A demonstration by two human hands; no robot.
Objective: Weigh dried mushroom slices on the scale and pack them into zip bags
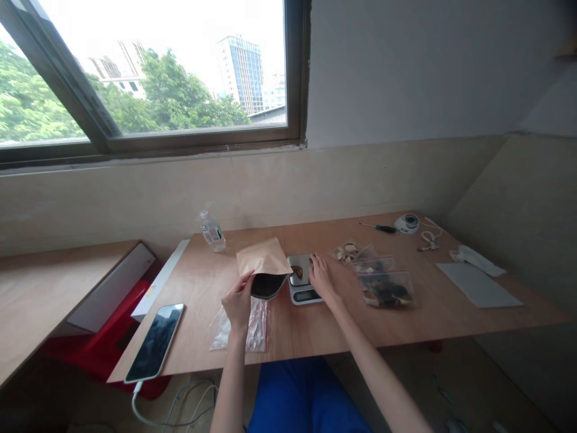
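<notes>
My left hand (238, 300) holds the open mouth of a brown paper pouch (264, 258) with a dark lining, lying on the wooden table (315, 325). Right of the pouch sits a small kitchen scale (301, 287) with a small brown item on its platform. My right hand (321, 278) rests over the scale's right side, fingers reaching onto the platform. An empty clear zip bag (256, 328) with a red seal lies under my left wrist.
Clear bags of dried pieces (386, 290) lie right of the scale. A phone (155, 340) on a cable lies at the front left, a water bottle (212, 231) at the back. A screwdriver (380, 227), tape roll (407, 223) and white sheet (478, 284) are at the right.
</notes>
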